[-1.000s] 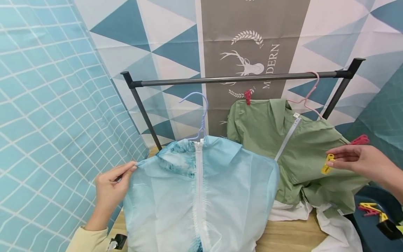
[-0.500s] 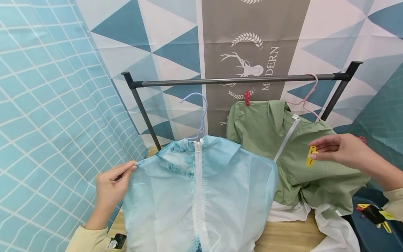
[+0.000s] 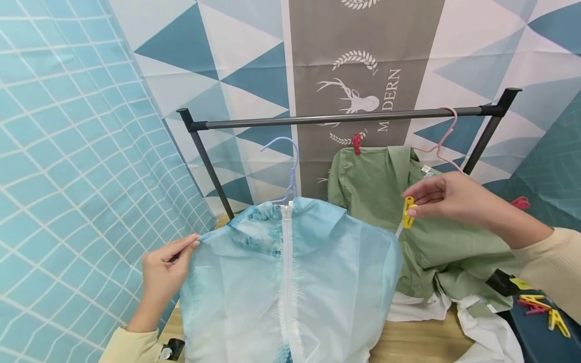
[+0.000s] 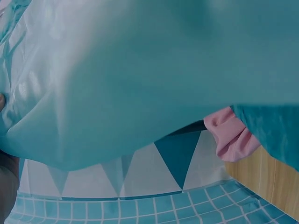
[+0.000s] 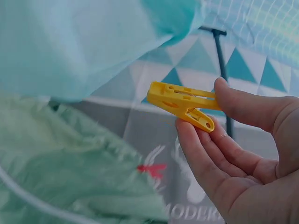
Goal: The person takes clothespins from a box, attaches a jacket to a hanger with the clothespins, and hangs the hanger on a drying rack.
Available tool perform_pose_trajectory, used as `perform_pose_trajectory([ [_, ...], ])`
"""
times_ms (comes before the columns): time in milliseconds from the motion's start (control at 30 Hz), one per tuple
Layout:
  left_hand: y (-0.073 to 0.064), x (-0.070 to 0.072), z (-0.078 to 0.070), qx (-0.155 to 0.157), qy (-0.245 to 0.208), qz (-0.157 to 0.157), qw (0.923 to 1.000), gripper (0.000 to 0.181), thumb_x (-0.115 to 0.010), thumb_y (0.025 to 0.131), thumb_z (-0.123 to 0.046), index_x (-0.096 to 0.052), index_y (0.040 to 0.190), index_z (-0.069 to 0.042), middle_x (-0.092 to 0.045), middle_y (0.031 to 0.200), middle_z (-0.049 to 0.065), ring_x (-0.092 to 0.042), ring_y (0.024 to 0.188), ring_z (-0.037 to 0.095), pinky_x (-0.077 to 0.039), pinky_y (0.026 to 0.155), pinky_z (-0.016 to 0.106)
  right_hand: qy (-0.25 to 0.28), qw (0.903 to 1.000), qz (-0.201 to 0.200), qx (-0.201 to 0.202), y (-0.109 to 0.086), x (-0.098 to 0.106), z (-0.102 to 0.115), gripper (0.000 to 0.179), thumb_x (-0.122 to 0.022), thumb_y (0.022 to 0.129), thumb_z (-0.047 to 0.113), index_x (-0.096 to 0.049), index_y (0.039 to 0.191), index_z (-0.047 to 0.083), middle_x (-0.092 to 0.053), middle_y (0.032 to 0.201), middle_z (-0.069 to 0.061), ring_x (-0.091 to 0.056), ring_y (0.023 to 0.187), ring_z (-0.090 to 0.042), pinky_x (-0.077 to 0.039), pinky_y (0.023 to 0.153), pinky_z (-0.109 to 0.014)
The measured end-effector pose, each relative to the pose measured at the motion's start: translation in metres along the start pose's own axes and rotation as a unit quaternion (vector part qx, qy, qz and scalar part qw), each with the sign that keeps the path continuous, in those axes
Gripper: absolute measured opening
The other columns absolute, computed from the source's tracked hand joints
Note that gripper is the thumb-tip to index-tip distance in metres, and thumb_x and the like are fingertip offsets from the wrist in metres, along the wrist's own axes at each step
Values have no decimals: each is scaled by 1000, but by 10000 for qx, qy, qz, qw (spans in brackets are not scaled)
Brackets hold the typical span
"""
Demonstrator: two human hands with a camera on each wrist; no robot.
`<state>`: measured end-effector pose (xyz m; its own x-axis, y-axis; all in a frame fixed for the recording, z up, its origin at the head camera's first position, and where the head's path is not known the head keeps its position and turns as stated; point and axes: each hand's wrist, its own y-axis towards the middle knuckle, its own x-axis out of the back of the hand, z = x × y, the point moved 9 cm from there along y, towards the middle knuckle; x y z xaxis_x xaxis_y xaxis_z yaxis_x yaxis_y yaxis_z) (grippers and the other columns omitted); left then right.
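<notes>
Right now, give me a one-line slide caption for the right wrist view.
Right hand pinches a yellow clip; blue fabric fills the upper left, green fabric the lower left.

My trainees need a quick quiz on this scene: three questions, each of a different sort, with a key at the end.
1. True or false: the left hand pinches the shoulder of the blue jacket.

2. What does the right hand hold?
A. A red peg
B. A yellow peg
C. A white zip

3. Fill in the missing word: the hanger hooked over the black rail is coloured ____.

Key: 1. True. 2. B. 3. Pink.
</notes>
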<state>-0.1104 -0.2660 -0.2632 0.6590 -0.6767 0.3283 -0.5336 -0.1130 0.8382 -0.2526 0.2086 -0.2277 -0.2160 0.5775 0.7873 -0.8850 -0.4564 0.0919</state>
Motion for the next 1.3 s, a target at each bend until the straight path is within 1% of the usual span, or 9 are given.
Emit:
perform_pose_trajectory([
  [200, -1, 3, -1, -71, 89, -52, 9999, 23, -70, 71, 21, -75, 88, 7, -64, 94, -28, -33, 39, -3, -26, 37, 14, 422, 9977, 418, 340, 16, -10, 49, 38, -77, 81, 13, -66, 115, 1, -73, 105, -11, -68, 85, 1, -57, 74, -20],
  [433, -7, 8, -1, -41, 271, -140, 9995, 24, -71, 70, 21, -76, 88, 5, -65, 92, -24, -35, 40, -4, -27, 38, 14, 630, 9912, 678, 948, 31, -27, 109, 36, -79, 77, 10, -68, 110, 0, -73, 99, -11, -70, 86, -9, -57, 74, -21],
  [533, -8, 10, -3, -65, 399, -178, 9990, 25, -72, 69, 20, -76, 88, 5, -70, 90, -15, -35, 41, -5, -28, 38, 13, 703, 9874, 825, 1157, 34, -36, 134, 33, -80, 77, 10, -69, 108, 1, -73, 98, -12, -71, 87, -14, -57, 76, -22],
  [633, -7, 9, -6, -108, 500, -150, 9986, 25, -73, 69, 20, -76, 88, 5, -75, 84, 7, -43, 46, -8, -30, 40, 13, 762, 9832, 989, 1333, 38, -46, 159, 33, -80, 77, 9, -69, 106, 2, -74, 98, -12, -71, 89, -16, -58, 78, -24],
  [733, -3, 6, -9, -155, 569, -50, 9982, 23, -73, 70, 18, -76, 89, 5, -72, 80, 23, -42, 46, -9, -29, 40, 12, 814, 9794, 1097, 1488, 42, -57, 185, 34, -81, 75, 8, -70, 106, 3, -74, 99, -10, -72, 90, -16, -58, 80, -26],
  [900, 3, 3, -14, -166, 583, 44, 9982, 21, -72, 73, 16, -76, 89, 4, -72, 80, 25, -32, 39, -6, -23, 37, 13, 1029, 9691, 1216, 1881, 49, -82, 232, 33, -82, 74, 7, -71, 104, 4, -74, 97, -8, -71, 87, -13, -57, 80, -24],
  [1067, 5, 3, -18, -287, 506, -5, 9983, 22, -73, 71, 17, -76, 88, 4, -71, 79, 26, -32, 39, -5, -23, 37, 13, 1171, 9630, 777, 2301, 62, -103, 257, 25, -83, 74, 12, -74, 97, 8, -76, 91, -4, -71, 80, -8, -56, 75, -20],
  [1200, 6, 0, -20, -325, 438, 61, 9985, 20, -72, 73, 16, -77, 88, 4, -72, 79, 25, -32, 37, -4, -24, 37, 13, 1176, 9651, 167, 2334, 77, -116, 259, 17, -83, 74, 16, -77, 89, 10, -77, 85, -3, -71, 74, -7, -55, 68, -19],
  [1300, 7, 0, -22, -339, 399, 48, 9986, 19, -72, 73, 16, -76, 87, 4, -72, 78, 25, -34, 37, -5, -26, 37, 13, 1256, 9639, -89, 2344, 84, -126, 261, 13, -82, 76, 16, -77, 85, 9, -76, 84, -4, -71, 74, -8, -54, 67, -18],
])
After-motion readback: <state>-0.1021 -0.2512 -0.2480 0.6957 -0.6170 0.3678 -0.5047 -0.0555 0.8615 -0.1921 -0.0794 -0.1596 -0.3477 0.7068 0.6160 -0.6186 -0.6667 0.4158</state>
